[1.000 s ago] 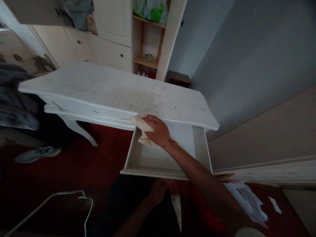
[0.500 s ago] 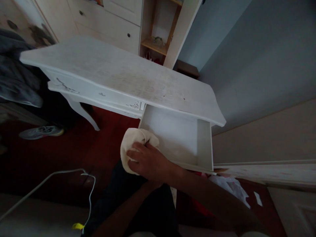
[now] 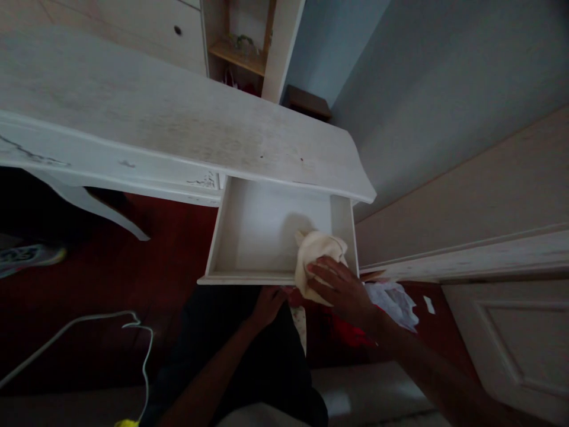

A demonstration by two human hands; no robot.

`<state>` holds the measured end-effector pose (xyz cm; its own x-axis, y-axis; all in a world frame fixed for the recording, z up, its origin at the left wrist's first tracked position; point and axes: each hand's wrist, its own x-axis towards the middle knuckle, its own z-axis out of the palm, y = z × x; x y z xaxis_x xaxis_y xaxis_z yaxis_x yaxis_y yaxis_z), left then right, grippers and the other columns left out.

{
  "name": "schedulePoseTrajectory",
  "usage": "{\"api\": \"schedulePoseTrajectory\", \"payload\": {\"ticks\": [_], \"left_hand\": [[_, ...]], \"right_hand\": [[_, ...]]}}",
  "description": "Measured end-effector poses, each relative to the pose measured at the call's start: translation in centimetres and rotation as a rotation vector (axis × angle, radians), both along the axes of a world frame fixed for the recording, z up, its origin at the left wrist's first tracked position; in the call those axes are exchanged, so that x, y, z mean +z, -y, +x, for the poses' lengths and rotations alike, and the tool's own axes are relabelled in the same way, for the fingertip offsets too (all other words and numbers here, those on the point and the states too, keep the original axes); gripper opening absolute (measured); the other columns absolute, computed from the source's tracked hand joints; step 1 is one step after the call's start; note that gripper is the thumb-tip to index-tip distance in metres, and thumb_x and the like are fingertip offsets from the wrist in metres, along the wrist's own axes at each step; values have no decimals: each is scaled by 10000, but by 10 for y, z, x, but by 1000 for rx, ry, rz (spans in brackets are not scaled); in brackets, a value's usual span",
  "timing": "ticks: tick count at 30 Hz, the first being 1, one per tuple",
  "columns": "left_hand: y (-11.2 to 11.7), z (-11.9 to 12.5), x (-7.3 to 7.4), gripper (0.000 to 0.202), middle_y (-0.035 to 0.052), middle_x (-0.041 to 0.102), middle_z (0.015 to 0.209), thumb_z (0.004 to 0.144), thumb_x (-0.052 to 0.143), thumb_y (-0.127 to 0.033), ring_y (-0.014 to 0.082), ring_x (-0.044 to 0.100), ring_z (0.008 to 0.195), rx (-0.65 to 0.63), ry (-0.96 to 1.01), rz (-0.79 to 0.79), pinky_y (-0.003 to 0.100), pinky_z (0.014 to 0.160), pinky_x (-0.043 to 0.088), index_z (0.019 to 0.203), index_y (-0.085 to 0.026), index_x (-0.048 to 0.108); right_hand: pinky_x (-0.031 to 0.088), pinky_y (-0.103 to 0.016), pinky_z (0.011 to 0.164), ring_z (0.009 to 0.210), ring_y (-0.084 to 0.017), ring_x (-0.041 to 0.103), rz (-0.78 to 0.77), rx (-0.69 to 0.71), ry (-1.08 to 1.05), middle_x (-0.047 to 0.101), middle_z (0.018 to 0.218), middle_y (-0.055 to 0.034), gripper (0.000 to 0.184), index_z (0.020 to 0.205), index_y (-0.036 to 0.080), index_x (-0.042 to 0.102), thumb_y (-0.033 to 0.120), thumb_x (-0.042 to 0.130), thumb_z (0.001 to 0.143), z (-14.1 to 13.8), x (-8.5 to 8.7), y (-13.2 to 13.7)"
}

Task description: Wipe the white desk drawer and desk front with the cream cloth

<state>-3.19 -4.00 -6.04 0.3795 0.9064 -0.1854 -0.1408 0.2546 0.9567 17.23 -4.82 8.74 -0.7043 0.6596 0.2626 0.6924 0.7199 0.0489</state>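
A cream cloth (image 3: pixel 313 261) is bunched under my right hand (image 3: pixel 338 284), whose fingers press into it. The cloth lies over the front right corner of a pulled-out white drawer (image 3: pixel 255 231), partly inside and partly hanging over its front edge. Just below the drawer's front, my left hand (image 3: pixel 267 305) is closed, its fingertips up against the outside of the front panel; what they grip there is hidden. The drawer belongs to a white desk (image 3: pixel 178 118) with a stained, worn top.
Behind the desk stands a pale cabinet (image 3: pixel 146 24) with an open shelf section. To the right are a grey wall (image 3: pixel 444 89) and a plastic bag (image 3: pixel 393 302) on the red floor. A white cable (image 3: pixel 89 318) and a shoe (image 3: pixel 31 258) are at left.
My right hand and the cloth have moved from the drawer's front left corner to its front right corner. My left hand now shows at the drawer front. The view has shifted right.
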Motion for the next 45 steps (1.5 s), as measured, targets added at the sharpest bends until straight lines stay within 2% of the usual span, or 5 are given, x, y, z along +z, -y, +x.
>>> {"api": "schedulePoseTrajectory", "payload": {"ticks": [7, 15, 31, 40, 45], "left_hand": [[2, 2, 2, 624, 54, 648, 610, 811, 530, -747, 188, 602, 680, 12, -19, 39, 313, 704, 478, 572, -182, 646], [4, 4, -1, 660, 36, 629, 601, 798, 521, -780, 138, 507, 578, 33, -7, 26, 276, 597, 410, 689, -156, 704], [9, 11, -4, 695, 33, 643, 588, 764, 535, -808, 133, 506, 556, 32, 68, -54, 279, 580, 403, 780, -138, 719], [11, 13, -10, 667, 34, 636, 596, 797, 514, -790, 129, 508, 554, 26, 86, -49, 272, 572, 404, 725, -150, 685], [10, 13, -5, 679, 44, 616, 581, 790, 514, -801, 138, 505, 564, 24, 90, -50, 287, 592, 398, 642, -154, 658]], "right_hand": [[458, -569, 1098, 1416, -293, 437, -40, -254, -197, 556, 1455, -85, 607, 1357, 333, 568, 48, 568, 821, 73, 1, 0], [436, -487, 1123, 1363, -277, 492, -379, -423, 16, 561, 1413, -172, 746, 1428, 175, 480, -11, 566, 711, 37, -28, -71], [456, -505, 1047, 1152, -349, 598, -126, -931, -134, 673, 1191, -202, 404, 1230, 92, 645, 123, 515, 848, -18, -28, -211], [434, -512, 1065, 1254, -346, 496, -182, -733, -191, 597, 1302, -198, 463, 1306, 117, 604, 88, 523, 851, -97, -38, -219], [410, -461, 1095, 1280, -290, 439, -243, -432, -231, 561, 1322, -146, 398, 1198, 148, 641, 57, 556, 820, -154, -40, -215]]}}
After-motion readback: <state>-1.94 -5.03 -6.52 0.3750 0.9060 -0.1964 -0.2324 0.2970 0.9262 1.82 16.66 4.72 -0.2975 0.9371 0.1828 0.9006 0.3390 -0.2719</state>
